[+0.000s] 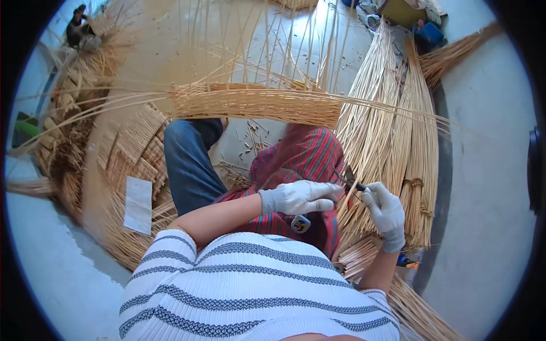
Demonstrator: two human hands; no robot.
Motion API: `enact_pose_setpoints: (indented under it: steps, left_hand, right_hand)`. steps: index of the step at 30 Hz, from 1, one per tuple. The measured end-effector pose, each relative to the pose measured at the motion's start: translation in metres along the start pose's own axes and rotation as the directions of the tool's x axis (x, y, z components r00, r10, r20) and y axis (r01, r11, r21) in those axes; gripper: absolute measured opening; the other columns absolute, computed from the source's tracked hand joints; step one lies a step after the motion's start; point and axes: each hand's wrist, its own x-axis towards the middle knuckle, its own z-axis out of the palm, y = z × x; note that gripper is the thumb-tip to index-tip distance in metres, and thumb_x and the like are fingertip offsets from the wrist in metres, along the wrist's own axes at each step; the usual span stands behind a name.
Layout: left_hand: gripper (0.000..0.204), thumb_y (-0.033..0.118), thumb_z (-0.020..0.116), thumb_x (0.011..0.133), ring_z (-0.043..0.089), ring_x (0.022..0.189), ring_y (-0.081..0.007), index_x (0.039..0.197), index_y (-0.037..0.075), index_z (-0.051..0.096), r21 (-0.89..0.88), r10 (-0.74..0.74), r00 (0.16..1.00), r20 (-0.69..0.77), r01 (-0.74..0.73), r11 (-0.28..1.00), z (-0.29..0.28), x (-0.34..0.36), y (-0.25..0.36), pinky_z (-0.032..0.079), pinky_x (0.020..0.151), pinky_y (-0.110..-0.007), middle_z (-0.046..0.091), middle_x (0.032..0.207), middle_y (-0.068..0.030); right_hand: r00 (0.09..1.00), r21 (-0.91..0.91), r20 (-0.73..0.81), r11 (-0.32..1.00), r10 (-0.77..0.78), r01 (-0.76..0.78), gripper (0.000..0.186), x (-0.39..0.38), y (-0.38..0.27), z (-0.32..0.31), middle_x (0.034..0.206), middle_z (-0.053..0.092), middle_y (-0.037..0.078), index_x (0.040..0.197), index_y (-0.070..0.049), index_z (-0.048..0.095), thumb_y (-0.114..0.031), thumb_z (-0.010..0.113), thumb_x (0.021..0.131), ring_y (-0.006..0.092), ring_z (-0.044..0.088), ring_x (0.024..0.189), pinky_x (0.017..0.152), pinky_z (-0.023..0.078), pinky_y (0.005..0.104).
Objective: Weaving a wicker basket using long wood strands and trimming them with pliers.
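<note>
On the concrete floor point(489, 170), your half-woven basket point(256, 105) stands with many stakes still loose, while your right hand point(387, 213) clenches a small cutter point(352, 183) beside your left hand point(301, 197), closed on a reed.

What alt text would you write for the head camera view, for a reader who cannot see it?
Two white-gloved hands meet over a red striped cloth on the person's lap: the right hand grips a small dark cutting tool, the left hand reaches toward it. Bundles of pale reeds lie alongside, and a half-woven basket stands ahead.
</note>
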Motion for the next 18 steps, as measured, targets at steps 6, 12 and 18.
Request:
enact_pose_setpoints:
  steps: [6,12,18]
  left_hand:
    - [0.032,0.024,0.058,0.100,0.065,0.111,-0.0294,0.126,0.005,0.059,-0.023,-0.255,0.952,-0.167,0.255,0.967,-0.016,-0.032,-0.024,0.050,0.098,-0.038,0.068,0.117,-0.0164]
    - [0.027,0.024,0.058,0.101,0.067,0.107,-0.0270,0.120,0.005,0.062,-0.156,-0.177,0.963,-0.203,0.146,0.977,-0.015,-0.011,-0.017,0.051,0.093,-0.037,0.070,0.113,-0.0150]
    - [0.025,0.013,0.057,0.101,0.062,0.087,-0.0110,0.124,0.004,0.061,-0.220,-0.111,0.990,-0.084,0.091,0.971,-0.013,0.005,-0.003,0.053,0.082,-0.029,0.067,0.101,-0.0041]
  right_hand:
    - [0.929,-0.566,-0.268,0.738,0.257,-0.368,0.026,-0.002,0.047,-0.018,0.084,0.069,0.018,0.094,-0.008,0.066,-0.034,0.066,0.090,0.0389,0.066,0.080,0.068,0.050,0.0479]
    - [0.885,-0.474,-0.349,0.757,0.309,-0.451,0.030,-0.022,0.038,-0.034,0.091,0.070,0.017,0.099,-0.009,0.067,-0.037,0.064,0.089,0.0391,0.067,0.088,0.074,0.049,0.0482]
    - [0.860,-0.687,-0.275,0.538,0.429,-0.488,0.034,-0.026,0.116,-0.005,0.086,0.071,0.018,0.092,-0.011,0.071,-0.043,0.061,0.089,0.0384,0.068,0.086,0.077,0.053,0.0501]
